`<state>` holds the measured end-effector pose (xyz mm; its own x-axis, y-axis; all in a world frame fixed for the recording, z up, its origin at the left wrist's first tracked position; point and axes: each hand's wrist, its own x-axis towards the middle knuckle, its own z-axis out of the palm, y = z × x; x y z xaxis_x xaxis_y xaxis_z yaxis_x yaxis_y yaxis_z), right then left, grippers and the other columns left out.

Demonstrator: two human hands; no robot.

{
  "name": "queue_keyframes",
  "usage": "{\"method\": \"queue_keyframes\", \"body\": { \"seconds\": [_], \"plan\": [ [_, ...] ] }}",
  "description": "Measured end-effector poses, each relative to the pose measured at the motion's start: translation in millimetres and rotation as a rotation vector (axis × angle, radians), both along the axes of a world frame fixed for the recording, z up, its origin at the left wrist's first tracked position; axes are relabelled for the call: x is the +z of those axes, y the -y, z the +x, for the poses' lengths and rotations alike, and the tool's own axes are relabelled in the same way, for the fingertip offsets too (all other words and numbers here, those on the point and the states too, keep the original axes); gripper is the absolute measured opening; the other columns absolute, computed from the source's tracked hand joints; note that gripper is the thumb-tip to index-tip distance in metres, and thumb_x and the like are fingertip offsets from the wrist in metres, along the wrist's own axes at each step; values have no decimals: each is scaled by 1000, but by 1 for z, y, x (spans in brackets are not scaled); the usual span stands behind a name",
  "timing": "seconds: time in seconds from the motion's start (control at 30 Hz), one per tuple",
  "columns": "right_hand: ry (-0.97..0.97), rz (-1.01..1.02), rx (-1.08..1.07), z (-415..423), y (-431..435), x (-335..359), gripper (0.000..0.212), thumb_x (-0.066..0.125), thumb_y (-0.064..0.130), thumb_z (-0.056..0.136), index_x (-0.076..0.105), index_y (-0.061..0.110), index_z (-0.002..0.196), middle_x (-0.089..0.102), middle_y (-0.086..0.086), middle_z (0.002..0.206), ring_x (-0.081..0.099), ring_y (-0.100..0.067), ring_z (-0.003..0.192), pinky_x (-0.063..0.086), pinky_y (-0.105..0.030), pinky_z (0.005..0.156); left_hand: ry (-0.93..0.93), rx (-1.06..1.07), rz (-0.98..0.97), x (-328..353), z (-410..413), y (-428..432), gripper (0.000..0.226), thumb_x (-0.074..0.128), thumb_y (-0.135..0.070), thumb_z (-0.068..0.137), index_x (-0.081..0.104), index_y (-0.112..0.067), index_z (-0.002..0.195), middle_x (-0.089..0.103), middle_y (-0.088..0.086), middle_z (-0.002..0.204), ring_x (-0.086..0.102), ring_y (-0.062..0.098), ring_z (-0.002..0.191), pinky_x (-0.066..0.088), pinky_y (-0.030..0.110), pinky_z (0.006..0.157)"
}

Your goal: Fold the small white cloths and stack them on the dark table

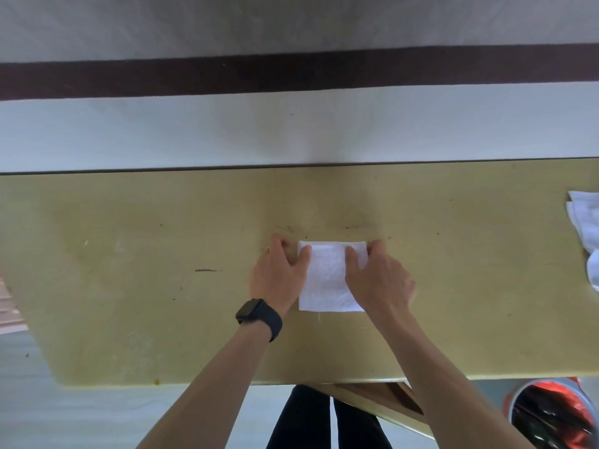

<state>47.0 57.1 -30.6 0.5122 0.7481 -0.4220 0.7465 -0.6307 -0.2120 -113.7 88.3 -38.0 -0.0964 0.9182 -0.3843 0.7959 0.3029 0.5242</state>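
Note:
A small white cloth [327,280] lies folded into a rectangle in the middle of the yellowish table [129,270]. My left hand [278,273] grips its far left corner, thumb on top and fingers curled at the edge. My right hand [376,277] grips the far right corner the same way and covers the cloth's right side. A dark watch sits on my left wrist. A heap of loose white cloths [586,228] lies at the table's right edge, partly cut off by the frame.
The table's far edge meets a pale wall with a dark band. A red-rimmed bin [551,416] with a dark bag stands on the floor at lower right. My dark-trousered legs show below the near table edge.

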Motion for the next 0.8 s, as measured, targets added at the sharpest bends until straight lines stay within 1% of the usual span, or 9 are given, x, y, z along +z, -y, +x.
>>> {"method": "queue_keyframes", "body": {
  "seconds": [0.13,0.2,0.27,0.37,0.47,0.6,0.67,0.73,0.8],
  "plan": [
    [134,181,75,5,18,-1,40,49,49,94,52,15,116,53,-4,111,51,-27,92,40,-34,68,-171,-281,339,-9,-11,19,35,57,-44,94,54,-18,117,62,4,108,60,25,91,51,36,69],
    [106,364,202,3,30,-11,37,52,40,95,57,14,121,56,-5,122,53,-28,105,45,-37,74,-199,-458,460,-20,-13,32,41,57,-42,93,54,-17,127,59,6,130,56,28,114,48,41,90],
    [55,452,363,1,38,-26,41,46,34,96,57,13,129,55,-6,138,50,-28,122,46,-42,88,-172,-579,437,-30,-13,39,55,48,-45,96,45,-19,144,41,0,154,36,22,140,30,43,112],
    [3,359,485,3,43,-45,57,31,38,101,33,15,153,26,-2,162,20,-19,150,24,-44,116,-219,-674,338,-44,-14,36,68,35,-54,98,21,-23,157,12,-6,165,8,16,152,7,49,121],
    [-7,235,526,7,43,-54,63,16,46,102,7,19,159,0,4,166,-4,-14,153,4,-49,121,-222,-695,272,-51,-17,33,73,32,-58,97,7,-27,158,-1,-9,166,-5,14,152,-2,50,121],
    [-39,206,530,8,42,-52,64,13,48,102,-1,23,159,-11,7,166,-13,-14,152,-1,-51,122,-196,-709,244,-52,-17,33,74,30,-58,98,1,-27,158,-9,-12,165,-11,12,152,-2,52,122],
    [-83,257,450,8,43,-45,65,23,48,101,7,22,159,-5,6,166,-8,-16,153,1,-47,123,-149,-684,253,-46,-16,33,70,29,-56,99,5,-29,158,-5,-10,166,-5,14,153,3,51,122],
    [-95,348,292,5,43,-33,66,43,46,98,22,21,156,16,0,164,14,-22,150,17,-42,119,-138,-554,291,-34,-8,34,65,38,-51,98,22,-28,156,19,0,163,21,24,149,21,49,119],
    [-114,360,68,2,38,-21,65,59,43,93,35,19,148,36,-2,151,34,-25,133,33,-40,108,-162,-309,245,-17,6,33,59,51,-43,95,34,-23,148,42,8,149,42,32,132,39,44,105]
  ]
}}
